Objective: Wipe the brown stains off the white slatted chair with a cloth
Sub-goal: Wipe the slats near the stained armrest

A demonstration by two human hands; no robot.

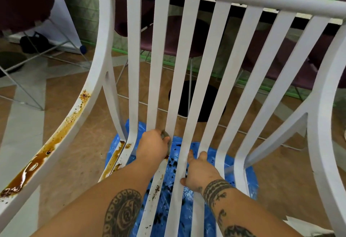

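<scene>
The slats point(189, 49) stand close together, leaving only narrow gaps. Near the seat bend the left hand point(152, 146) with its cloth point(165, 135) blocks one gap, and the right hand point(199, 175), gripping the slats, blocks another. Wider openings lie inside the stained left armrest point(56, 143) and, on the right, around the slanting brace point(277, 137). Purple chairs point(168, 36) crowd the far side.

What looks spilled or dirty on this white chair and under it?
Glossy brown stains run along the armrest on the picture's left, with more on the outermost seat slats beside it. One slat near the left hand carries brown crumbs, and dark specks lie on the blue sheet below.
</scene>
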